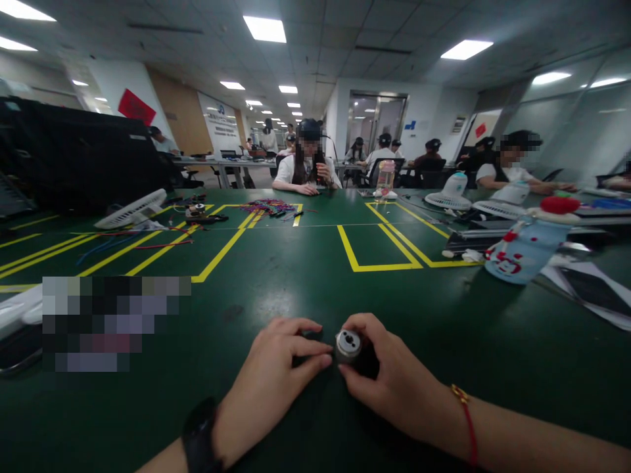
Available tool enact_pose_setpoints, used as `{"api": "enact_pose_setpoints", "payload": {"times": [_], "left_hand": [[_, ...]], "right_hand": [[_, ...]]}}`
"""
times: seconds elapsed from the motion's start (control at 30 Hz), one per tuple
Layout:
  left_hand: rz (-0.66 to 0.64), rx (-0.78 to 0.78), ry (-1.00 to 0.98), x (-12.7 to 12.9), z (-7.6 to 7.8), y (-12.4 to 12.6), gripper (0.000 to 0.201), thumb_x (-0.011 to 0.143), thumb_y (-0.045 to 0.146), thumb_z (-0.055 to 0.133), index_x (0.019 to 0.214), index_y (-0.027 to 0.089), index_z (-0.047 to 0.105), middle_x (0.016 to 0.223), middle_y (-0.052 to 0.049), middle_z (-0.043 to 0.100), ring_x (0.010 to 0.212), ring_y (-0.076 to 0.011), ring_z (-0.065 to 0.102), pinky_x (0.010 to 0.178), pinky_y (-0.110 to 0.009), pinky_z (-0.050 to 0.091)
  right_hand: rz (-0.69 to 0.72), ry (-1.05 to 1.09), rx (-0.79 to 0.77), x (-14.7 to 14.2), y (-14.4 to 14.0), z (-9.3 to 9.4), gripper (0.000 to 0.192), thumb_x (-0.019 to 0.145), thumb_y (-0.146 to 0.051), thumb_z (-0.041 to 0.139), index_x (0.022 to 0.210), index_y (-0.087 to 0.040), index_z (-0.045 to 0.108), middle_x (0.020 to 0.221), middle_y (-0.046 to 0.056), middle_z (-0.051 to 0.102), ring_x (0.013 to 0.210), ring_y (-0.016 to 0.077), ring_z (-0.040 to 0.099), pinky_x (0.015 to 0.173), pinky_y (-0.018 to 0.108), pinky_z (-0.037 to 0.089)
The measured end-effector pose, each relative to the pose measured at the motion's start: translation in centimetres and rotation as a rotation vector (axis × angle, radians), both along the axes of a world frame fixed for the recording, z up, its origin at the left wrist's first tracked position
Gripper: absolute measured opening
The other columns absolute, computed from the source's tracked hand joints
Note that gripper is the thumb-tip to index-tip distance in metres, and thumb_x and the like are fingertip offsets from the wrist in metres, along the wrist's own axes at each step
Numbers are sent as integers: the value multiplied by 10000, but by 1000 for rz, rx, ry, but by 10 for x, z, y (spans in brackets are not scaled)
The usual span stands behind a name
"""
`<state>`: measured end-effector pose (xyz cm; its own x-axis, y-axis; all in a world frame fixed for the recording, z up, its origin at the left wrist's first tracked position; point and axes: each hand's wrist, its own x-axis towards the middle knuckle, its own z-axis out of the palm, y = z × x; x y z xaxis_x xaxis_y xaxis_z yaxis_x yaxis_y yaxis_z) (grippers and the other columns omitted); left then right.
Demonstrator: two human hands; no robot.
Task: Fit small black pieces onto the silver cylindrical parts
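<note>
Pinching a metal-capped cylinder (349,346) — right hand (394,387)'s grip; left hand (276,381) touching, fingers spread.

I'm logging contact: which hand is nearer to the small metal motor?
Right. The right hand wraps around the small metal motor, gripping it; the left hand sits beside it, fingertips just touching its left side.

A long dark green table (305,276) marked with yellow tape lines (379,246) fills the foreground of an open office. Beyond the table, people sit at further desks (236,164). Above it, recessed ceiling light panels (265,29) glow white. Left of the table stands a black partition (73,154); behind it, far right, glass walls (576,131) and a glass doorway (375,118).
</note>
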<state>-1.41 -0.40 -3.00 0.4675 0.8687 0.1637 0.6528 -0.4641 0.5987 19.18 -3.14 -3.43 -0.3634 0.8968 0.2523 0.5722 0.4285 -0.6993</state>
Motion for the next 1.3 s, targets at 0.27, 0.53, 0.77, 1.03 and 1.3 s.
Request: {"api": "enact_pose_setpoints", "payload": {"times": [0.27, 0.53, 0.77, 1.03, 1.3], "left_hand": [[62, -45, -2, -19, 3, 5, 366, 843, 493, 557, 1177, 367, 640, 1316, -9, 578, 1199, -271, 496, 1037, -474, 358], [375, -219, -116, -102, 7, 25, 421, 838, 580, 498, 1116, 319, 675, 1139, -7, 700, 1086, -279, 609, 926, -385, 476], [322, -269, -127, -93, 5, 29, 403, 825, 581, 517, 1050, 300, 699, 1107, -22, 709, 1054, -274, 626, 906, -379, 479], [284, -171, -56, -90, -1, 26, 382, 836, 554, 514, 1062, 298, 686, 1124, -31, 679, 1062, -270, 603, 938, -386, 451], [221, -123, -58, -91, 0, 24, 328, 846, 515, 518, 1019, 302, 698, 1125, -27, 662, 1053, -254, 597, 953, -384, 448]], "right_hand": [[-74, -109, 210, 32, 8, 5, 431, 807, -256, 544, 1230, -240, 459, 1172, 41, 550, 1048, 138, 547, 921, 280, 461], [-897, -463, 211, 222, 12, 3, 492, 737, -490, 612, 1120, -190, 538, 1002, 140, 609, 723, 220, 612, 617, 338, 476], [-828, -653, 464, 212, 17, 7, 601, 686, -563, 627, 1133, -178, 512, 1177, 162, 530, 1110, 345, 491, 936, 503, 377], [142, -427, 165, 0, 13, 11, 237, 876, -344, 530, 1091, -288, 614, 1049, 20, 574, 952, 144, 503, 825, 315, 400], [-643, -686, 409, 136, 30, 52, 302, 841, -440, 449, 864, -181, 602, 927, 82, 595, 843, 209, 528, 726, 367, 383]]}}
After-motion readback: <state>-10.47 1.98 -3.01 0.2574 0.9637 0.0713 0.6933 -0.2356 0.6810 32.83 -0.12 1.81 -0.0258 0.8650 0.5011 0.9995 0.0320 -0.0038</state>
